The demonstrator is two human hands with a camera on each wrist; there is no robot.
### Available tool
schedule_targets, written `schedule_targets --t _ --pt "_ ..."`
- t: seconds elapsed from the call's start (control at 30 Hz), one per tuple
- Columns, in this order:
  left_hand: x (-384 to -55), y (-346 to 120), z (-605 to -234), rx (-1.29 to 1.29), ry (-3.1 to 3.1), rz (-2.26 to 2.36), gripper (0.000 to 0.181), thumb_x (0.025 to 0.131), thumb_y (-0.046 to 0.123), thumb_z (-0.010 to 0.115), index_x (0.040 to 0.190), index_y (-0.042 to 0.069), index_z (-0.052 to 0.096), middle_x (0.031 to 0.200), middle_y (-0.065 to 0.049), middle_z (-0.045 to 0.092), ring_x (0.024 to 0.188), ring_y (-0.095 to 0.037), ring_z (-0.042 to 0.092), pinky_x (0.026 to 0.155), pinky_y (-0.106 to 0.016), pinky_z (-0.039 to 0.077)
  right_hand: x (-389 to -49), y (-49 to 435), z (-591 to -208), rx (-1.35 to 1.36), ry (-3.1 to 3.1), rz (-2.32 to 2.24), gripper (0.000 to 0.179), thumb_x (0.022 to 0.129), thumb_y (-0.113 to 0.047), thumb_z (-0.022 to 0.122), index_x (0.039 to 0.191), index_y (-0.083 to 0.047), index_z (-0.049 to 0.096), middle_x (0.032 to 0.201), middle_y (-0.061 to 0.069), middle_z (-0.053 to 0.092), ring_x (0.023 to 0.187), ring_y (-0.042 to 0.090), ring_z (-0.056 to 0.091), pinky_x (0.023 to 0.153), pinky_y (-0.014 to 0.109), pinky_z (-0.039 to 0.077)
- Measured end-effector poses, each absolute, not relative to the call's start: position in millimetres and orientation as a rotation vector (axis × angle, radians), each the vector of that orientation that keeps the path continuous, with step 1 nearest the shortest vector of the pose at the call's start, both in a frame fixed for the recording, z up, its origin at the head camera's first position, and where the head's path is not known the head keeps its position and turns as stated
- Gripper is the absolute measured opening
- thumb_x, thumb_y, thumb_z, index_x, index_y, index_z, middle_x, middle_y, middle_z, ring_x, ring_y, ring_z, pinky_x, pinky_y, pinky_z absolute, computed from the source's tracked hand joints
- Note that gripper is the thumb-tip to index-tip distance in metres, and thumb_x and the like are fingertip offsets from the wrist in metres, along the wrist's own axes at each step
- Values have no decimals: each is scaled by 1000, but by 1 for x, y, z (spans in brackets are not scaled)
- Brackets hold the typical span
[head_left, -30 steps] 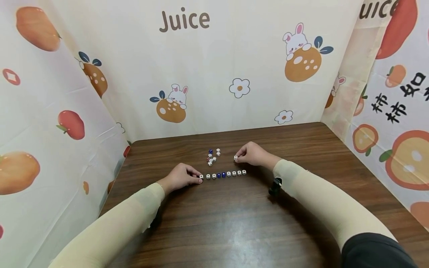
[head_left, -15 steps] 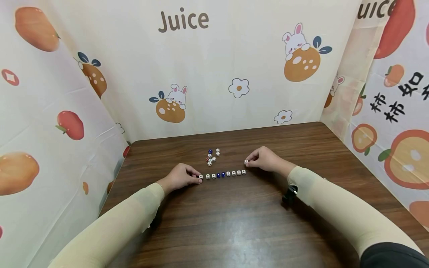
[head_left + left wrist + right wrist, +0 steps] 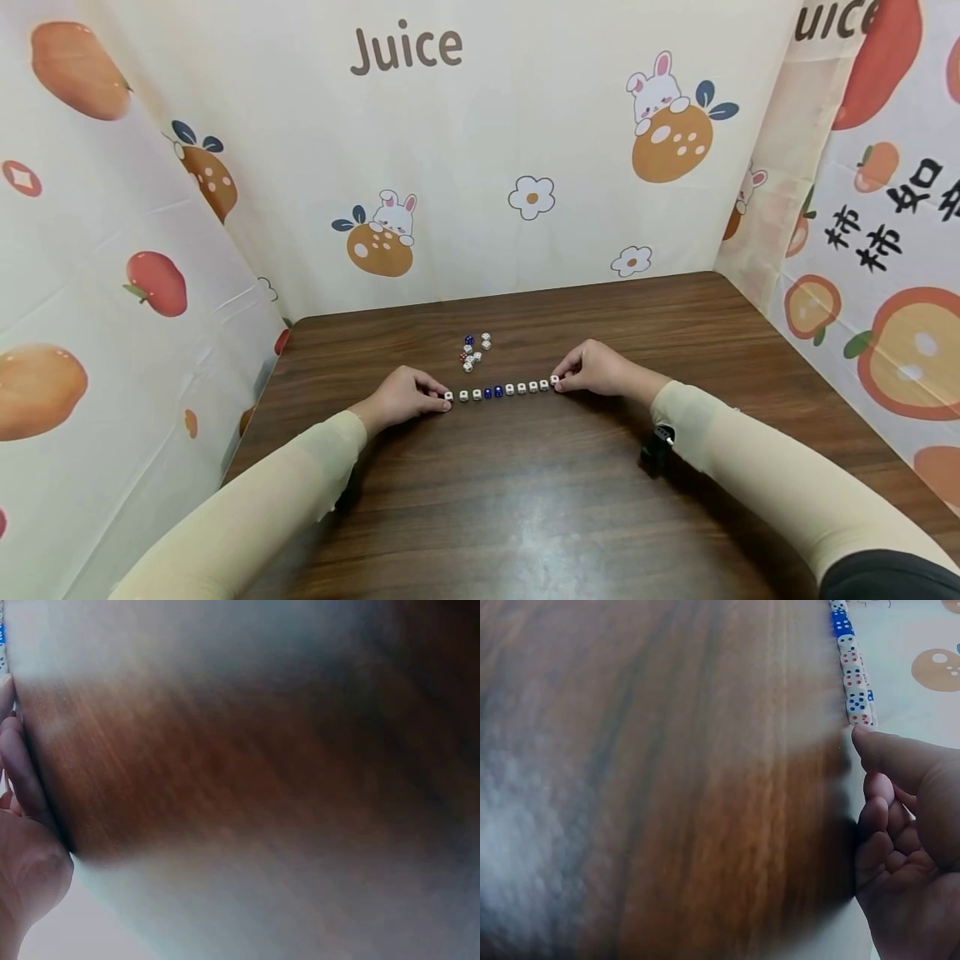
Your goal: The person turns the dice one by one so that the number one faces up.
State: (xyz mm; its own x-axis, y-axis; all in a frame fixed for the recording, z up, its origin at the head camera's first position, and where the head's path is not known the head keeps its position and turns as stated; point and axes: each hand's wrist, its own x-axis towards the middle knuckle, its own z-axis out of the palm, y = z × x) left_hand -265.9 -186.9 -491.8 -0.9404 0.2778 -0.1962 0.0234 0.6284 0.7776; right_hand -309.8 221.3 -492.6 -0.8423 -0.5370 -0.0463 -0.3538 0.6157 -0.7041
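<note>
Your left hand (image 3: 399, 392) pinches the left end die (image 3: 448, 397) between thumb and fingertips, and your right hand (image 3: 596, 368) does the same with the right end die (image 3: 555, 380); in the right wrist view your thumb tip meets the end of the line. The left wrist view catches too little of the other grip to add anything.

Between your hands runs the row (image 3: 522, 388) of small dice, white but for two neighbouring blue dice (image 3: 498, 391) left of the middle. The white ones left of the blue pair have slight gaps; the right part looks tighter, though whether every face touches you can't tell.

Expect each die to be light, hard and stiff, probably smooth plastic and unlikely to break. The likelier trouble is slipping or skidding: a small nudge could push a neighbour out of line. Take hold by two opposite sides, near and far as you do now, so your fingertips keep clear of the face toward the next die. A gentle pinch should do.

Beyond the row, near its left half, the loose dice (image 3: 468, 367) lie in a scattered group, a red die (image 3: 463, 357) among them. Everything rests on the brown desk (image 3: 465, 483), with printed cloth (image 3: 465, 125) behind.
</note>
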Motion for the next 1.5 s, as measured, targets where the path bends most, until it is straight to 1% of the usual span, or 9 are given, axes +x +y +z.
schedule_targets --t 0.17,0.47,0.8,0.97,1.13,1.27,1.4,1.5 --pt "-266 -187 -492 236 2550 1206 23 91 20 99 109 9 91 84 7 75 70 -7 62 63 -23 55 -310 221 -492 -756 2592 -1008 7 91 -14 93 98 -12 92 72 -12 68 71 5 58 68 19 46" --pt "-267 -188 -490 232 2545 1212 22 91 20 99 108 10 91 83 7 74 70 -7 62 64 -24 55 -310 221 -490 -785 2586 -987 7 91 -12 93 97 -12 92 70 -12 67 70 5 57 66 19 45" --pt "-268 -188 -493 240 2546 1217 22 90 20 99 108 9 91 83 8 73 70 -5 61 63 -23 55 -311 221 -493 -792 2577 -990 9 89 -13 92 98 -12 91 69 -11 67 69 4 57 66 19 45" --pt "-267 -188 -492 239 2531 1226 22 91 20 98 108 8 91 83 7 72 70 -5 61 63 -22 55 -310 222 -490 -784 2566 -991 10 89 -13 93 99 -11 91 71 -11 68 70 4 58 67 19 46" --pt "-267 -188 -492 246 2533 1220 22 91 20 98 108 8 91 84 7 73 71 -6 62 63 -23 55 -312 224 -487 -765 2533 -998 17 90 -17 95 105 -9 91 77 -9 74 75 6 62 70 19 50" --pt "-267 -188 -492 243 2534 1215 22 90 20 99 108 10 91 84 7 73 72 -7 62 64 -23 55 -317 227 -483 -765 2511 -966 22 93 -24 93 110 -9 91 84 -8 80 79 6 64 73 20 52" --pt "-267 -187 -492 244 2534 1219 22 90 20 99 108 10 91 84 7 74 72 -7 62 64 -23 55 -325 227 -477 -764 2536 -923 25 98 -31 89 115 -12 91 94 -6 86 85 7 68 78 25 56" --pt "-266 -188 -493 242 2533 1221 22 90 20 99 108 9 91 84 7 74 71 -7 62 63 -23 55 -330 222 -473 -757 2572 -908 24 102 -34 85 115 -14 91 100 -4 88 90 8 71 84 29 58"
